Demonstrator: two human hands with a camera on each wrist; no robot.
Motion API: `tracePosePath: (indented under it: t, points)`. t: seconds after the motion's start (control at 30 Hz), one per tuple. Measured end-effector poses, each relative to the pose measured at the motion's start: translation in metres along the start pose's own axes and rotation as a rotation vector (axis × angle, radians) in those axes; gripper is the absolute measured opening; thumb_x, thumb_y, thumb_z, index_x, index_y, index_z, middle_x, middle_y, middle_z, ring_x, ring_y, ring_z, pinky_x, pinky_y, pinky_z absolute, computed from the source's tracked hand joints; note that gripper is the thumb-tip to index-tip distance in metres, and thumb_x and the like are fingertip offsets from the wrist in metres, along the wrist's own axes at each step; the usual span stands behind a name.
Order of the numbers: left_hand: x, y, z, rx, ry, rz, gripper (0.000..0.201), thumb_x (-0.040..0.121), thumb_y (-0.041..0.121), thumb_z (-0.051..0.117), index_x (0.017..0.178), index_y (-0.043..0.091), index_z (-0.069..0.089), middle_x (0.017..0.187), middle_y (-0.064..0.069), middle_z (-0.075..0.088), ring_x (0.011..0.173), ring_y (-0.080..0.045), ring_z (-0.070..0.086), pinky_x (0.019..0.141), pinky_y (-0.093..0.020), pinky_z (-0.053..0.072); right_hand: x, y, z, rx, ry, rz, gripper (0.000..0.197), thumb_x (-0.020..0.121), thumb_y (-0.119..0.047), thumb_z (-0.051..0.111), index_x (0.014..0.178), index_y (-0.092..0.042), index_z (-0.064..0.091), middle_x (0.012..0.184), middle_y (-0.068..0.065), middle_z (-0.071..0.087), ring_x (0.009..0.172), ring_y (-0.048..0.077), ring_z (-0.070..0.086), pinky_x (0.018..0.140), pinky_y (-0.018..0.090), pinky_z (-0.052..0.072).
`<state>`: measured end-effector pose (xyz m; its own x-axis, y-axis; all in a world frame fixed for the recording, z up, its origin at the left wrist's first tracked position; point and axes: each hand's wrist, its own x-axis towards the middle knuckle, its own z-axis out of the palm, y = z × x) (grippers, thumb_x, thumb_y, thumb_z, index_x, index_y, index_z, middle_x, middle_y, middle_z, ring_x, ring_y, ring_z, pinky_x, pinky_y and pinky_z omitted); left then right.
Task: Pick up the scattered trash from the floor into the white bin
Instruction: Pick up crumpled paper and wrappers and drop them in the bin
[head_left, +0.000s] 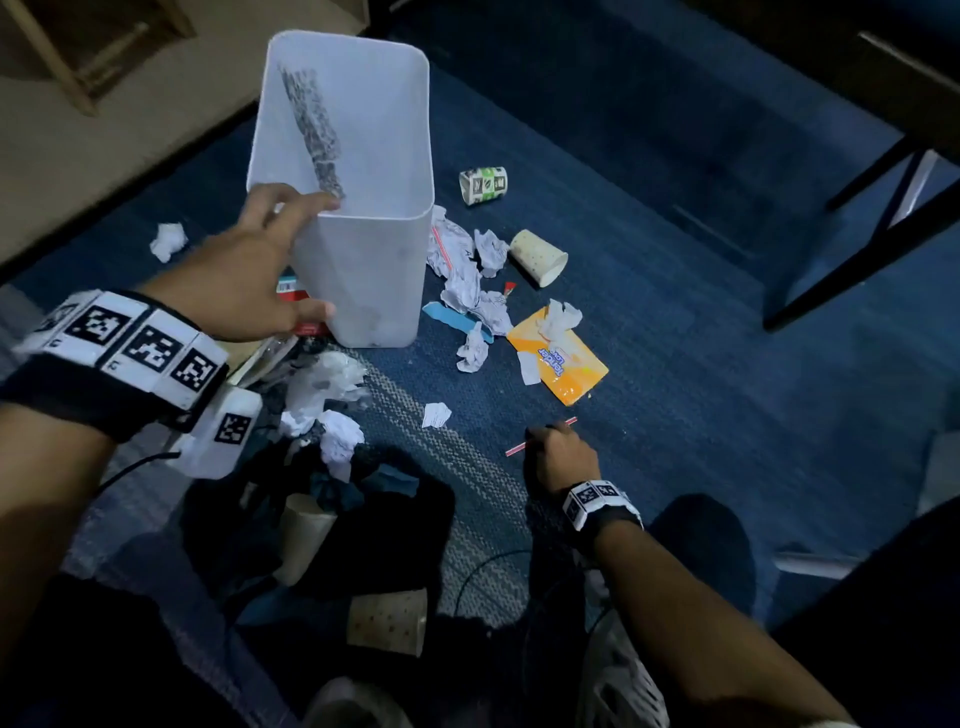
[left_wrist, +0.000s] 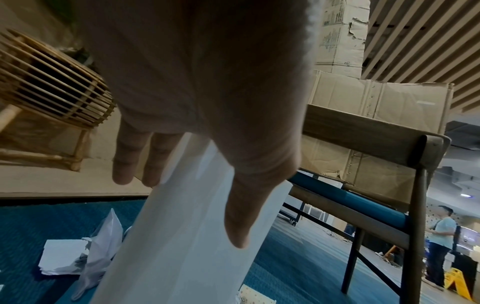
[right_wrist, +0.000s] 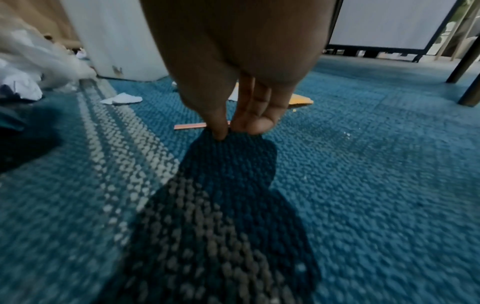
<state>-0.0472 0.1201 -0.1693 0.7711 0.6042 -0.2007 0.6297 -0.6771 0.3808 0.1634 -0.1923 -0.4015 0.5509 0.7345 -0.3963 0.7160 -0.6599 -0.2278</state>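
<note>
The white bin (head_left: 363, 156) stands tilted on the blue carpet. My left hand (head_left: 298, 249) holds it at the near corner, fingers over the rim and thumb (left_wrist: 241, 216) on the outer wall (left_wrist: 182, 236). My right hand (head_left: 543, 434) is down on the carpet and pinches a red-and-white striped straw (head_left: 569, 422) between thumb and fingertips (right_wrist: 221, 131); the straw (right_wrist: 189, 125) lies flat. Right of the bin lie crumpled papers (head_left: 467, 280), a beige paper cup (head_left: 537, 257), a green-printed cup (head_left: 483, 184) and an orange packet (head_left: 563, 364).
More crumpled paper and a plastic bag (head_left: 322, 384) lie by my left wrist, above a dark heap with two beige cups (head_left: 387, 621). A lone paper ball (head_left: 169, 240) lies left of the bin. Dark chair legs (head_left: 857, 254) stand to the right. Tan hard floor borders the carpet at top left.
</note>
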Motion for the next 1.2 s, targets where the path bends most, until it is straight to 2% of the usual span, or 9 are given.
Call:
tracePosePath:
  t: [0.07, 0.2, 0.4, 0.5, 0.7, 0.87, 1.0, 1.07, 1.2]
  points:
    - [-0.001, 0.000, -0.001, 0.006, 0.000, -0.004, 0.096, 0.073, 0.031, 0.083, 0.145, 0.044, 0.020, 0.146, 0.003, 0.020, 0.120, -0.036, 0.050, 0.103, -0.052, 0.042, -0.003, 0.003, 0.010, -0.030, 0.035, -0.005, 0.019, 0.097, -0.028, 0.052, 0.107, -0.023, 0.067, 0.106, 0.005, 0.058, 0.089, 0.034, 0.066, 0.067, 0.039, 0.054]
    - [-0.003, 0.001, -0.001, 0.008, -0.002, -0.018, 0.096, 0.073, 0.031, 0.083, 0.144, 0.045, 0.020, 0.146, 0.005, 0.020, 0.116, -0.038, 0.053, 0.103, -0.051, 0.043, 0.000, 0.005, 0.014, -0.102, 0.071, -0.043, 0.009, 0.093, -0.022, 0.060, 0.092, -0.019, 0.069, 0.097, 0.003, 0.056, 0.091, 0.031, 0.062, 0.060, 0.038, 0.053]
    - [-0.001, 0.002, -0.001, 0.018, -0.003, -0.007, 0.095, 0.073, 0.031, 0.083, 0.145, 0.043, 0.020, 0.145, 0.003, 0.021, 0.116, -0.039, 0.053, 0.104, -0.051, 0.043, 0.014, 0.014, 0.016, -0.178, -0.032, -0.098, 0.023, 0.098, -0.025, 0.053, 0.113, -0.009, 0.060, 0.115, 0.009, 0.053, 0.108, 0.032, 0.054, 0.072, 0.043, 0.052]
    - [-0.002, 0.000, -0.001, 0.038, 0.006, 0.002, 0.093, 0.074, 0.032, 0.082, 0.144, 0.043, 0.022, 0.142, 0.003, 0.024, 0.116, -0.039, 0.053, 0.102, -0.052, 0.044, 0.016, 0.016, 0.011, -0.123, -0.074, -0.121, 0.028, 0.097, -0.028, 0.056, 0.115, -0.008, 0.058, 0.114, 0.010, 0.054, 0.102, 0.034, 0.059, 0.076, 0.041, 0.051]
    - [-0.001, -0.003, 0.000, 0.031, 0.017, 0.006, 0.090, 0.073, 0.034, 0.082, 0.142, 0.042, 0.025, 0.137, 0.005, 0.028, 0.110, -0.036, 0.058, 0.096, -0.053, 0.049, 0.014, 0.020, 0.012, -0.102, -0.107, -0.120, 0.013, 0.090, -0.022, 0.062, 0.100, -0.014, 0.062, 0.104, 0.009, 0.061, 0.094, 0.033, 0.062, 0.066, 0.032, 0.042]
    - [0.002, 0.000, -0.001, 0.038, 0.010, -0.006, 0.085, 0.075, 0.036, 0.081, 0.141, 0.036, 0.029, 0.134, 0.001, 0.032, 0.110, -0.034, 0.058, 0.098, -0.051, 0.048, 0.016, 0.014, 0.011, -0.110, -0.129, -0.104, 0.022, 0.089, -0.028, 0.061, 0.102, -0.011, 0.064, 0.103, 0.010, 0.061, 0.094, 0.033, 0.063, 0.071, 0.038, 0.052]
    - [0.003, 0.003, -0.002, 0.022, 0.011, -0.009, 0.079, 0.076, 0.035, 0.080, 0.140, 0.031, 0.034, 0.131, -0.002, 0.037, 0.102, -0.028, 0.060, 0.097, -0.049, 0.049, 0.017, 0.009, 0.006, -0.049, -0.184, -0.116, 0.009, 0.085, -0.017, 0.060, 0.090, -0.009, 0.062, 0.091, 0.015, 0.066, 0.082, 0.035, 0.066, 0.059, 0.033, 0.042]
    - [0.002, 0.003, -0.003, 0.023, 0.019, 0.006, 0.075, 0.077, 0.033, 0.079, 0.139, 0.028, 0.037, 0.127, -0.002, 0.041, 0.097, -0.025, 0.061, 0.094, -0.046, 0.051, 0.018, -0.004, -0.006, 0.118, -0.092, -0.092, 0.006, 0.087, -0.015, 0.059, 0.090, -0.010, 0.058, 0.084, 0.013, 0.066, 0.075, 0.034, 0.063, 0.058, 0.034, 0.043]
    - [0.001, 0.003, -0.003, 0.033, 0.045, 0.018, 0.070, 0.078, 0.031, 0.079, 0.137, 0.026, 0.041, 0.121, -0.001, 0.044, 0.092, -0.023, 0.062, 0.091, -0.042, 0.051, 0.032, -0.062, -0.075, 0.458, 0.325, -0.199, 0.015, 0.089, -0.011, 0.060, 0.103, -0.010, 0.066, 0.086, 0.004, 0.066, 0.073, 0.019, 0.056, 0.071, 0.034, 0.051]
